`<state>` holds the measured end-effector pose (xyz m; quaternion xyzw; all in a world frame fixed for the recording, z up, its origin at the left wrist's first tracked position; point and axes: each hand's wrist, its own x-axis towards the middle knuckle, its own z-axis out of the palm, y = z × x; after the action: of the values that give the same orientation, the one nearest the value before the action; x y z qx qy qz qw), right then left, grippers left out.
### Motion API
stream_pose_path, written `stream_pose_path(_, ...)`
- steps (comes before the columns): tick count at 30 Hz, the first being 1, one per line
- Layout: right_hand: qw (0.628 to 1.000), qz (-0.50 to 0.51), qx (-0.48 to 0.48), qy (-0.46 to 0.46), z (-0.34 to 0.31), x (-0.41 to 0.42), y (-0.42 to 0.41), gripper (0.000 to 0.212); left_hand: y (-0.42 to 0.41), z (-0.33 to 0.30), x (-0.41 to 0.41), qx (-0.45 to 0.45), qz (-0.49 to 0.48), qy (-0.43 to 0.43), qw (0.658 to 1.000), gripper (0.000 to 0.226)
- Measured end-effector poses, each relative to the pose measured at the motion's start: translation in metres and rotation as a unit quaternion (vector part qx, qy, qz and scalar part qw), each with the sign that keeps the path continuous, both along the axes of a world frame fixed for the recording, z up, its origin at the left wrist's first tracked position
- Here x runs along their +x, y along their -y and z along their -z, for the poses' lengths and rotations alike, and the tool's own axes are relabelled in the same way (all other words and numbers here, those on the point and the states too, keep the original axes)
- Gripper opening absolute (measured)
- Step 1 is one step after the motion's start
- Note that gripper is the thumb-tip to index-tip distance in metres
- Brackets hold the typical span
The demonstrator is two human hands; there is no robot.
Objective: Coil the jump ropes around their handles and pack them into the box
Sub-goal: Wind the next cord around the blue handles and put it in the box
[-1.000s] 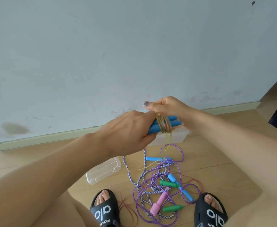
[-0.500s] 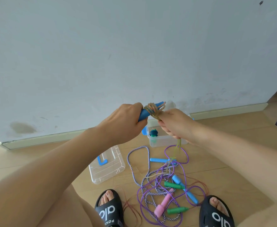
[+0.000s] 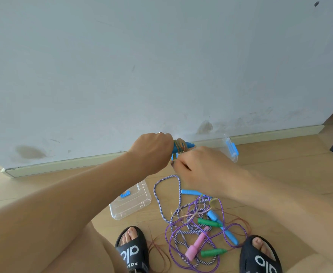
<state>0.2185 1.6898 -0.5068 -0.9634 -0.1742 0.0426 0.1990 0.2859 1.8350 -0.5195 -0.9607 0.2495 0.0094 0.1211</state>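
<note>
Both hands (image 3: 152,152) (image 3: 203,170) raised, fingers curled

stained wall (image 3: 161,66); baseboard (image 3: 73,164); wooden floor (image 3: 279,174); black slides (image 3: 131,251)

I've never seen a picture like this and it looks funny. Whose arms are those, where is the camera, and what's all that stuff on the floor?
The camera sits on a person's head and looks down, so you see that person's own arms and their feet in black slippers. The left hand grips a pair of blue handles with a yellowish rope wound around them. The right hand is close beside them, fingers curled, seemingly pulling that rope; exactly what it pinches is hidden. On the wooden floor lies a tangle of jump ropes with pink, green and blue handles. A clear lid lies to the left. A clear box with blue clips stands by the wall, mostly hidden behind the hands.
</note>
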Motion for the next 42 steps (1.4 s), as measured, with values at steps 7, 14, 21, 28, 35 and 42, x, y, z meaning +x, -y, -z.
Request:
stream_pose_path(7, 0.995, 0.019, 0.025, 0.093, -0.022, 0.032, 0.025, 0.053, 0.01, 0.004, -0.011, 0.04, 0.089, -0.007, 0.995, 0.02)
stream_pose_path(14, 0.977, 0.049, 0.202, -0.047, -0.015, 0.06, 0.043, 0.057, 0.008, -0.006, -0.028, -0.147, 0.215, 0.069, 0.963, 0.021)
stream_pose_path(21, 0.939, 0.037, 0.311, -0.143, -0.018, 0.059, 0.048, 0.054, -0.013, -0.013, -0.02, -0.185, 0.203, 0.013, 0.961, 0.017)
stream_pose_path(28, 0.969, -0.054, 0.236, -0.055, -0.029, 0.033, 0.029, 0.054, -0.019, -0.003, -0.002, -0.058, 0.063, -0.065, 0.994, 0.012)
stream_pose_path(35, 0.985, -0.06, 0.157, -0.027, -0.026, 0.028, 0.034, 0.054, -0.025, -0.002, 0.003, 0.016, 0.059, -0.077, 0.995, 0.019)
stream_pose_path(42, 0.977, 0.007, 0.203, -0.057, -0.023, 0.058, 0.035, 0.059, 0.002, -0.013, -0.022, 0.05, 0.16, -0.038, 0.985, 0.016)
